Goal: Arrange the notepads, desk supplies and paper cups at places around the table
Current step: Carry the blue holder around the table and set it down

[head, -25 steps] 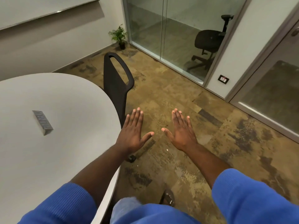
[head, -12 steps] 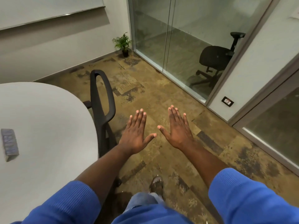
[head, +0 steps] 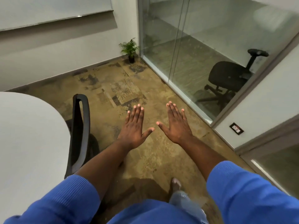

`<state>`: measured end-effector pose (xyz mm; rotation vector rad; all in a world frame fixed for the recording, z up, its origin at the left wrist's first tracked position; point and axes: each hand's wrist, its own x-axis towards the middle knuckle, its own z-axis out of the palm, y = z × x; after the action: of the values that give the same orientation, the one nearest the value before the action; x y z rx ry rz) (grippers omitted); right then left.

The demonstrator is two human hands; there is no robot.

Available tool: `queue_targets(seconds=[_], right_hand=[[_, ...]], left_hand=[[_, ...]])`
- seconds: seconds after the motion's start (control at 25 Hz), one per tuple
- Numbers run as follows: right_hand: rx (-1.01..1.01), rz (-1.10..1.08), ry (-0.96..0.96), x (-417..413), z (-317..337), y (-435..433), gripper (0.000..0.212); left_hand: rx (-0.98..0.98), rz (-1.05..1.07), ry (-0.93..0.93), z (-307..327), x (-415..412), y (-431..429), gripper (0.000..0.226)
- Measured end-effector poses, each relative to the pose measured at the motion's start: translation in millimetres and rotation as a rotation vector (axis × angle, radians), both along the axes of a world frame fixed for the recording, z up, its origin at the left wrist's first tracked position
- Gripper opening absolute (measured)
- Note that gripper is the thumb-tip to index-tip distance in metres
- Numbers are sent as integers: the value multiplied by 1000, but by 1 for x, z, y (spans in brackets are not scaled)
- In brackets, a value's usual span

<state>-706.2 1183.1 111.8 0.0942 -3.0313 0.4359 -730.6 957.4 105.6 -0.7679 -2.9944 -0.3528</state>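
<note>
My left hand (head: 135, 129) and my right hand (head: 176, 125) are stretched out flat, palms down, fingers spread, over the brown floor. Neither holds anything. The thumbs nearly meet between them. The round white table (head: 27, 138) fills the left side, its visible part bare. No notepad, desk supply or paper cup shows in the head view.
A black chair (head: 80, 131) stands tucked against the table's right edge, just left of my left arm. A small potted plant (head: 130, 50) sits in the far corner. A glass wall (head: 186, 50) runs along the right, with an office chair (head: 229, 78) behind it.
The view has swung to the right: the table and chair slid left, and the small grey block on the table has left the frame. Both hands stay flat and empty.
</note>
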Motion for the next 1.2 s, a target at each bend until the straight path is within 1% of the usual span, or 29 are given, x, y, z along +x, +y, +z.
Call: queue_targets(seconds=[0.24,0.32,0.44,0.56,0.76,0.92,1.0,1.12,1.2], right_hand=[[-34,210,-44,-129,-22,41,94],[-12,280,-65,-167,-22,52,95],[-8,388,-76,-233,-16,48,94],[-8,474,-31,-293,-20,30,95],[-7,602,-48,-418,-42,-40,94],[-18,657,-70,-505,-46,-107,93],[-4,677,-57,-550,-40,-140,92],[-13,743,-48,-620,-21,-194,93],[-13,792,-5,-657,-15,-231,93]], left_hand=[[-56,224,-53,-11,-82,39,97],[-48,300,-37,-9,-104,51,97],[-15,423,-50,-2,-141,55,96],[-45,523,-39,-2,-179,44,97],[-21,680,-53,-19,-275,-9,97],[11,758,-106,-26,-359,-60,97],[-11,793,-84,-19,-402,-87,97],[21,841,-49,3,-458,-137,96],[-24,886,-21,12,-486,-166,96]])
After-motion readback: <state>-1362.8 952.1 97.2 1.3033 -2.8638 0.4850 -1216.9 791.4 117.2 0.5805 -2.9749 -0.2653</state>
